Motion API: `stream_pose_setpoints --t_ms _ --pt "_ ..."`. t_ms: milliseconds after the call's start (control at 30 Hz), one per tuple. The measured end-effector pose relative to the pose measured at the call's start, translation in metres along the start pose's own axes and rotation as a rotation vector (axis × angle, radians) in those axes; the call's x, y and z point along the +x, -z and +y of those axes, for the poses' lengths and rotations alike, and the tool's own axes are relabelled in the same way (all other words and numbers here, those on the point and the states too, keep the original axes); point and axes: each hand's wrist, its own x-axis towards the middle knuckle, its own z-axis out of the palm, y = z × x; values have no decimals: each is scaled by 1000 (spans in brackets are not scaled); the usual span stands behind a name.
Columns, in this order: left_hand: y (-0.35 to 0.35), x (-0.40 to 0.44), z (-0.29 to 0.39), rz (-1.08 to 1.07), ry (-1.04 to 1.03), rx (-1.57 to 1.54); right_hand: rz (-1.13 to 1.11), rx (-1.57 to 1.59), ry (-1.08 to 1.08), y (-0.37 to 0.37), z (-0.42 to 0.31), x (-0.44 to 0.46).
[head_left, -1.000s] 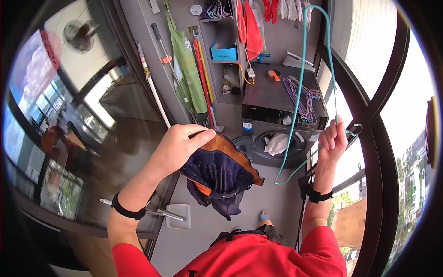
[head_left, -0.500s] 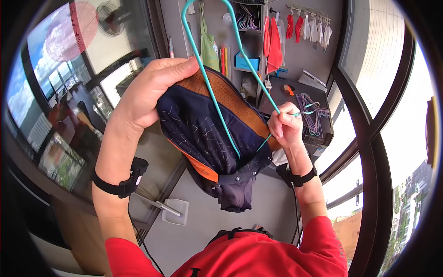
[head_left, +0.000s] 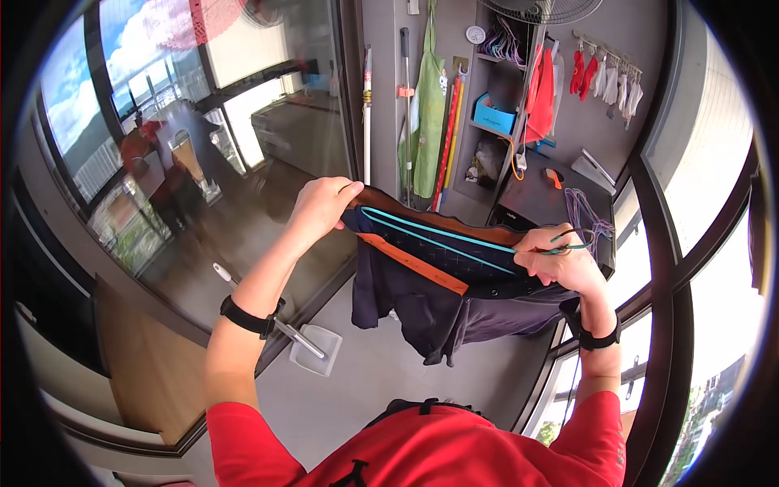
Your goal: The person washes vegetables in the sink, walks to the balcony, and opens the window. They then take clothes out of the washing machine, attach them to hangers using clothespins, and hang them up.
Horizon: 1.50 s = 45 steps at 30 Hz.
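My left hand (head_left: 323,213) pinches the upper left edge of a dark navy garment (head_left: 398,304), which has a brown inner band and an orange strip. At the other side, my right hand (head_left: 560,260) is closed on the hook end of a turquoise clothes hanger (head_left: 442,230) and is against the garment's right edge. The hanger lies sideways within the garment's stretched opening, its two long wires showing against the dark lining. Loose cloth hangs below both hands.
A dustpan (head_left: 316,351) stands on the floor at left, beside the glass door. Ahead are a green apron (head_left: 428,122), shelves with a blue box (head_left: 493,116), and a dark cabinet (head_left: 519,195) with more hangers (head_left: 591,215). Socks (head_left: 608,81) hang at right.
The hanger has swung from upright to nearly level and now lies along the garment's opening. My hands have moved lower and right, farther apart, stretching the garment wide.
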Motion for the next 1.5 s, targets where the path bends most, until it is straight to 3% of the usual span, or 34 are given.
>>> stream_pose_setpoints --t_ms 33,100,133,167,200,267,300,333,400,467,533,667,700,800,867,1033,1133,1167,1267,1333,1400,1433,1467,1500 --pt "-1 -1 -1 -2 26 6 11 15 -66 -1 -1 0" --pt "-6 0 1 3 42 -60 -228 -41 -105 -6 5 10" --pt "-11 -4 8 -61 30 -350 -345 -62 -125 -14 12 14" --pt "-15 -12 22 -112 -39 -424 -426 -234 57 -28 23 20" --pt "-13 -20 36 -168 -111 -494 -308 -338 156 -44 45 22" --pt "-4 -36 52 -562 -266 -852 -34 -87 15 -33 31 23" --pt "9 -41 60 -577 -324 -708 69 121 -300 -19 19 23" --pt "10 -41 54 -382 -370 -570 118 217 -229 -7 20 19" --pt "-5 -27 6 -150 -564 40 165 286 -278 7 16 7" --pt "-45 -30 -42 -320 -393 80 219 310 -265 12 19 -4" --pt "-70 -34 -63 -325 -233 145 270 289 -282 18 22 -14" --pt "-28 -13 -46 -385 -101 -568 438 356 -160 62 57 -56" --pt "-17 -13 -35 -470 -102 -640 450 335 -203 59 61 -54" --pt "-6 -7 -25 -463 -120 -637 301 348 -285 36 52 -43" --pt "-2 -8 -29 -413 -113 -642 407 510 -171 52 56 -49" --pt "8 -12 -40 -270 -159 -653 286 499 -217 25 57 -37" --pt "15 -15 -49 -176 -49 -717 321 528 -220 24 51 -31" --pt "20 -9 -68 -199 -69 -596 343 525 -225 20 48 -28" --pt "-3 -23 -44 416 -500 318 292 546 -246 2 39 -11" --pt "-21 -38 0 346 -649 363 192 533 -226 -13 31 2" --pt "-46 -42 23 50 -774 442 126 546 -227 -28 29 13" --pt "-58 -42 29 -282 -547 431 76 535 -220 -31 28 16" --pt "-64 -38 38 -455 -454 598 59 508 -232 -33 22 18" --pt "-66 -37 34 -445 -448 239 8 459 -255 -28 25 16"
